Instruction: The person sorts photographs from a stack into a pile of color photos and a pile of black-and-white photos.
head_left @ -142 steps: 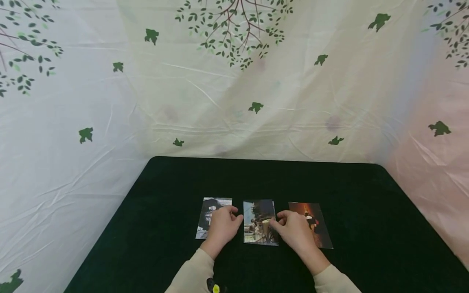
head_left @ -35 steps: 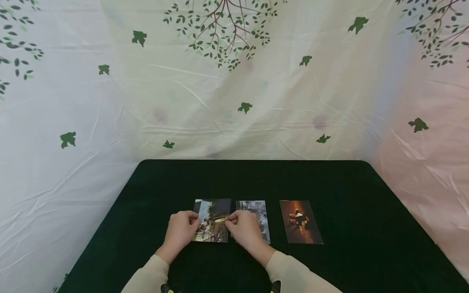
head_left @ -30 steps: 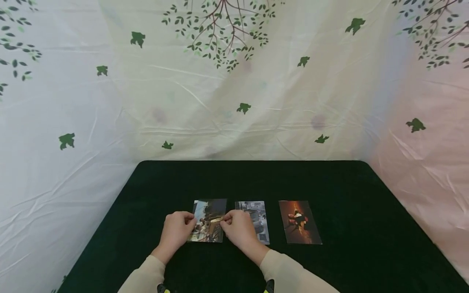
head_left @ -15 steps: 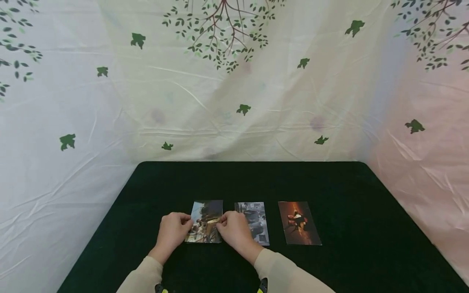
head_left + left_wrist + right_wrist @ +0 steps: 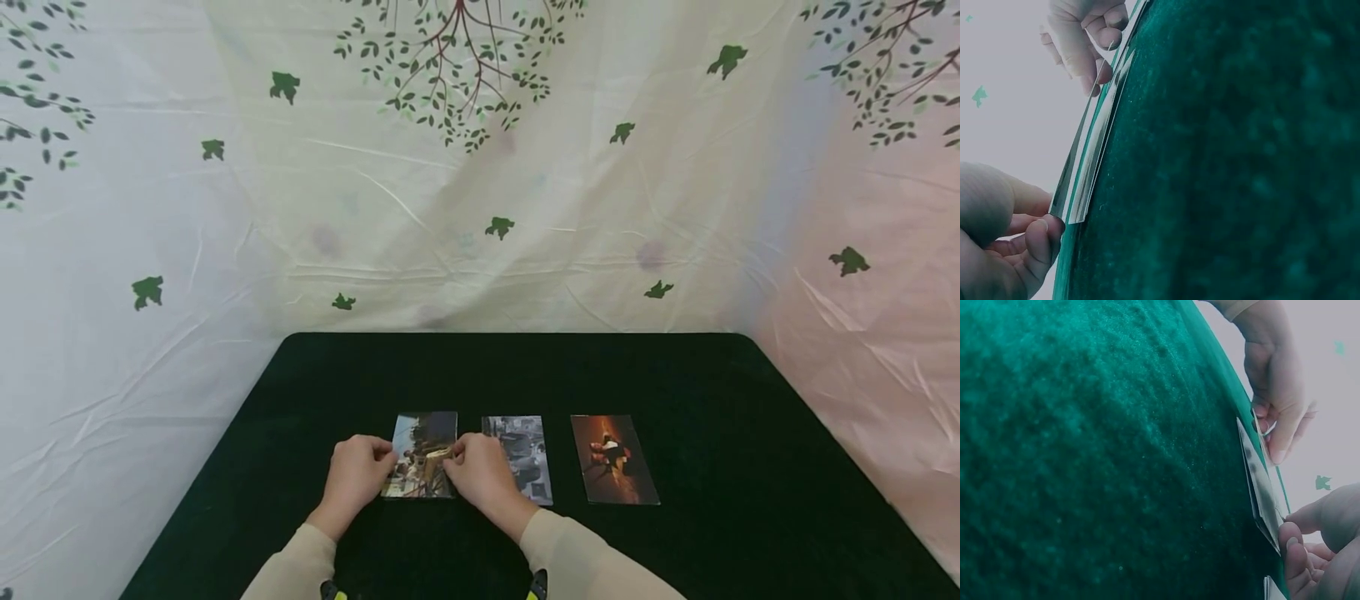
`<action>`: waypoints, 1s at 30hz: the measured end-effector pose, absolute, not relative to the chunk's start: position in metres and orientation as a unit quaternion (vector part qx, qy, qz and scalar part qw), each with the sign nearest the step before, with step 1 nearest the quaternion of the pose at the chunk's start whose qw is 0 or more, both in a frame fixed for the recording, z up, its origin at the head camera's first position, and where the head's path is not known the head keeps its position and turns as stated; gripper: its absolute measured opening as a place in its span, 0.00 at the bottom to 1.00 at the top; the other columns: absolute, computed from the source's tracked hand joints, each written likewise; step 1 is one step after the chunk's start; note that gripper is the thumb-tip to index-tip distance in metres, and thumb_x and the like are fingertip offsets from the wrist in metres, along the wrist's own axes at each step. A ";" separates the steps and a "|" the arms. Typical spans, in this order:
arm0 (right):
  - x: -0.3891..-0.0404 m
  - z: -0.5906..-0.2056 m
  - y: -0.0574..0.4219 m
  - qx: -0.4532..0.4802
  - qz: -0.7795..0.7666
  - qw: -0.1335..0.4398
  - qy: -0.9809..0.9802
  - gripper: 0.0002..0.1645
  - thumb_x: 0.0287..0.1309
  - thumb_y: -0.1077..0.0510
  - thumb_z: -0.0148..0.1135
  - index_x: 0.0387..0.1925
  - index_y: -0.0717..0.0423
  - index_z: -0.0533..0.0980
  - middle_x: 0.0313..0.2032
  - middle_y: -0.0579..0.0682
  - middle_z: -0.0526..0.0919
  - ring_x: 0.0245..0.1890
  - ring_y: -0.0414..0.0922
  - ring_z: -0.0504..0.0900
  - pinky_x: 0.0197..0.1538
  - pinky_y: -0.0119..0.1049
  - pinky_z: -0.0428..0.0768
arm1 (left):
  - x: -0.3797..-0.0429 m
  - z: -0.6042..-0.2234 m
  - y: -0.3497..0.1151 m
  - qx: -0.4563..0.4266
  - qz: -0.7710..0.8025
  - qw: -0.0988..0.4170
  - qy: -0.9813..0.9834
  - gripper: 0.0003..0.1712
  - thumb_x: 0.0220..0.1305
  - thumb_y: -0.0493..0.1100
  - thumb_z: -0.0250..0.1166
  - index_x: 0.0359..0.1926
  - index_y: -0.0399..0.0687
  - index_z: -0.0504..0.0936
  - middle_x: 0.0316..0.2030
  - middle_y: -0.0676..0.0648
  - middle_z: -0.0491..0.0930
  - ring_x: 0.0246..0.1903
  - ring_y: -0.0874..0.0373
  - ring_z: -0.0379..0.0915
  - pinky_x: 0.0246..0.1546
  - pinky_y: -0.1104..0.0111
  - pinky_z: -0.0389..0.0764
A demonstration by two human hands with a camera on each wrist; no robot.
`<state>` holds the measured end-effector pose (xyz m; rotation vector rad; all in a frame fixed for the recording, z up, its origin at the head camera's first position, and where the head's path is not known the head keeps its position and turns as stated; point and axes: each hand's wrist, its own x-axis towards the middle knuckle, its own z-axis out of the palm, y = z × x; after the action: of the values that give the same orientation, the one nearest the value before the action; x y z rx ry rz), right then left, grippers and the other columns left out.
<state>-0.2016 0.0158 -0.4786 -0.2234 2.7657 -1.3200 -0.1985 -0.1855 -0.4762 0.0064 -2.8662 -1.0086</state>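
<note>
Coloured photo (image 5: 422,458) shifted left, now over another photo (image 5: 1094,165); my left hand (image 5: 356,472) and right hand (image 5: 483,477) pinched its edges.

Head view: soft, even, rather dim light; faint shading across the backdrop (image 5: 420,196); table (image 5: 525,371) near black, texture lost. Wrist views: teal cast — backdrop washed out, table's nearest surface blurred.

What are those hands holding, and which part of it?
The leftmost picture card: the left hand pinches its left edge, the right hand its right edge.
</note>
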 end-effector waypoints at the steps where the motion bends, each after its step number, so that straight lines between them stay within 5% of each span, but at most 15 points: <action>1: -0.202 -0.478 0.017 -0.073 -0.429 0.033 0.900 0.08 0.56 0.58 0.68 0.36 0.56 0.81 0.24 0.43 0.79 0.21 0.36 0.76 0.24 0.31 0.75 | -0.199 -0.476 -0.185 0.002 -0.330 0.055 -0.942 0.07 0.59 0.39 0.67 0.38 0.40 0.87 0.31 0.47 0.84 0.25 0.62 0.75 0.28 0.65 0.77; 7: -0.205 -0.471 0.044 -0.053 -0.412 0.009 0.910 0.09 0.56 0.56 0.67 0.38 0.56 0.81 0.26 0.43 0.79 0.22 0.37 0.76 0.25 0.33 0.75 | -0.207 -0.467 -0.158 -0.026 -0.337 0.077 -0.938 0.06 0.59 0.40 0.68 0.36 0.43 0.88 0.32 0.49 0.85 0.30 0.61 0.77 0.33 0.63 0.79; 17: -0.206 -0.463 0.145 0.037 -0.378 -0.071 0.922 0.06 0.55 0.55 0.68 0.34 0.52 0.84 0.25 0.43 0.82 0.21 0.38 0.76 0.25 0.35 0.74 | -0.220 -0.468 -0.051 -0.082 -0.408 0.133 -0.900 0.04 0.55 0.37 0.68 0.32 0.45 0.89 0.23 0.55 0.82 0.24 0.66 0.74 0.26 0.71 0.75; 23: -0.195 -0.457 0.208 0.096 -0.353 -0.044 0.930 0.13 0.59 0.50 0.64 0.38 0.55 0.84 0.31 0.48 0.85 0.29 0.43 0.78 0.28 0.37 0.72 | -0.214 -0.472 0.012 -0.098 -0.468 0.095 -0.873 0.05 0.58 0.36 0.67 0.32 0.43 0.89 0.24 0.54 0.83 0.26 0.68 0.75 0.30 0.72 0.76; 30: -0.185 -0.460 0.238 0.122 -0.330 -0.020 0.936 0.17 0.61 0.48 0.62 0.41 0.56 0.84 0.38 0.54 0.85 0.34 0.45 0.79 0.30 0.37 0.71 | -0.212 -0.479 0.047 -0.094 -0.480 0.034 -0.871 0.15 0.61 0.35 0.64 0.17 0.43 0.84 0.09 0.57 0.70 0.11 0.68 0.60 0.16 0.74 0.63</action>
<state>-0.1852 0.2384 -0.4603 0.3872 2.9781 -1.0504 -0.2118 0.0467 -0.4795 -0.2885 -2.6800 -1.4771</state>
